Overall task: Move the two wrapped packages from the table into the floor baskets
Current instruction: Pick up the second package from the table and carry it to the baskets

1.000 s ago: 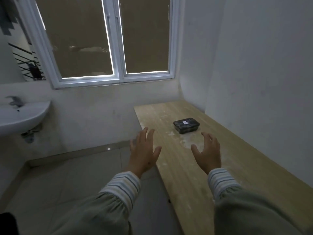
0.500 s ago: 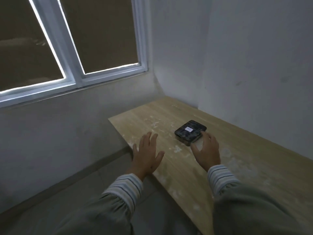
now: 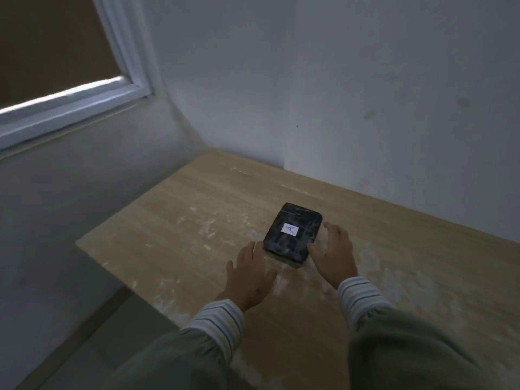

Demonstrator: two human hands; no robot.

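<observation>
Fingers of the right hand were spread wide and curved, like a cup, just beside the right edge of the wrapped package. The thumb reached toward the package's near right corner. I could not tell if the fingers touched the package, and they had not closed on it.

The left hand was open too, with its fingers stretched out flat and its thumb sticking out to the side. Its fingertips were right at the near left corner of the package. It held nothing.

The package sat between the two hands. It was dark and shiny, with rounded corners, and it lay flat on the wooden table. A small white label was stuck on top of the package, with a letter "A" drawn on it.

Both arms wore striped cuffs that came out of loose grey-green sleeves, nearer to the camera than the package. White smudges marked the table all around the package. Behind the package the table met pale walls in a corner. A window with a white frame was far off to the left of the package and higher up. The floor lay below the table's left edge.
</observation>
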